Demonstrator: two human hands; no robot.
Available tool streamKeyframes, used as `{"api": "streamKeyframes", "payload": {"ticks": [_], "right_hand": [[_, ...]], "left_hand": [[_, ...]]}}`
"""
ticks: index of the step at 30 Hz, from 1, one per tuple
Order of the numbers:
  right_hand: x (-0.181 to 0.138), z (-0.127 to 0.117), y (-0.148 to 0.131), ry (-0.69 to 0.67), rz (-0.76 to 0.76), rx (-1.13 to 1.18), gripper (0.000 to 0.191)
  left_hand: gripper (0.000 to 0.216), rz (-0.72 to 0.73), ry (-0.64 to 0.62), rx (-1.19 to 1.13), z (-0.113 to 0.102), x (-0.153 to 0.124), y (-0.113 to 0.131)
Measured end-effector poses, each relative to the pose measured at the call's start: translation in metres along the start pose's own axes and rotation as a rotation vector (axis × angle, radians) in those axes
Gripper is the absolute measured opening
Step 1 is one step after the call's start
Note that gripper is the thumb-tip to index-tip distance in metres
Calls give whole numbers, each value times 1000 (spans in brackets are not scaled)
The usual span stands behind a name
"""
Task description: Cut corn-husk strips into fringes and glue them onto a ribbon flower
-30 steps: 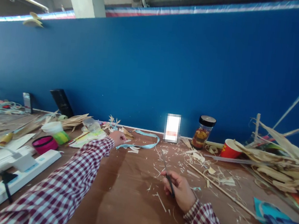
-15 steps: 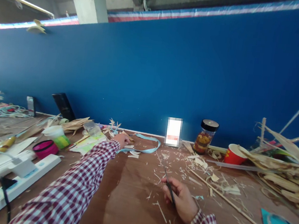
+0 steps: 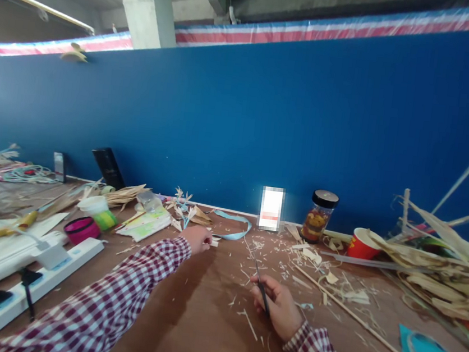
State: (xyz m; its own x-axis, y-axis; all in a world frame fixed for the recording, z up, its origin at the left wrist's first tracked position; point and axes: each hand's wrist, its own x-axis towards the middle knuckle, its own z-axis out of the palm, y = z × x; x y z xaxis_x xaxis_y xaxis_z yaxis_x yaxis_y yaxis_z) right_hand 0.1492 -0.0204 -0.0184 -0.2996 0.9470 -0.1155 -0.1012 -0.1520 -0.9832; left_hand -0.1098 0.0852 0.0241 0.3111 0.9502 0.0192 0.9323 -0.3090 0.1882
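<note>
Ribbon (image 3: 234, 236) of pale blue lies in an open curve on the brown table (image 3: 200, 330), near the foot of the blue wall (image 3: 224, 118). In front and to the left of the ribbon is the left hand (image 3: 197, 239), with its fingers bent together at some pale strips (image 3: 214, 242); whether it grips one of them, one cannot tell, because the fingers cover the place. Nearer to the person than the ribbon, and to its right, the right hand (image 3: 279, 305) grasps a thin dark tool (image 3: 264, 298) between thumb and fingers, and the narrow tip of it points away from the person. Small scraps (image 3: 265, 252) are scattered to the right of the ribbon, also near this tip. Farther to the right of the ribbon stand a jar (image 3: 318, 219) with black lid and a red cup (image 3: 360, 245), and next to the cup is a heap of dry husks (image 3: 438, 284). A long stick (image 3: 346, 309) lies slantwise, to the right of the ribbon and nearer to the person. To the left of the ribbon are straw flowers (image 3: 181, 198), a sheet (image 3: 150, 226) with green and yellow marks, a pink object (image 3: 82, 230) and, nearer to the person, a white power strip (image 3: 51, 276).
</note>
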Motion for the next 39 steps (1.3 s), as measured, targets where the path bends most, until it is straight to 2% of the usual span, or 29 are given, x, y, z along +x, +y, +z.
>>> {"api": "streamKeyframes", "payload": {"ticks": [8,17,27,39], "right_hand": [[1,0,3,-5,-29,-9,31],[1,0,0,3,-67,-36,31],[2,0,0,1,-50,-38,33],[3,-1,5,-15,-80,-58,31]], "left_hand": [[19,-53,-12,98,14,6,3],[17,-104,-21,108,12,8,11],[14,-172,-141,37,7,25,11],[11,-155,-141,66,7,23,9]]}}
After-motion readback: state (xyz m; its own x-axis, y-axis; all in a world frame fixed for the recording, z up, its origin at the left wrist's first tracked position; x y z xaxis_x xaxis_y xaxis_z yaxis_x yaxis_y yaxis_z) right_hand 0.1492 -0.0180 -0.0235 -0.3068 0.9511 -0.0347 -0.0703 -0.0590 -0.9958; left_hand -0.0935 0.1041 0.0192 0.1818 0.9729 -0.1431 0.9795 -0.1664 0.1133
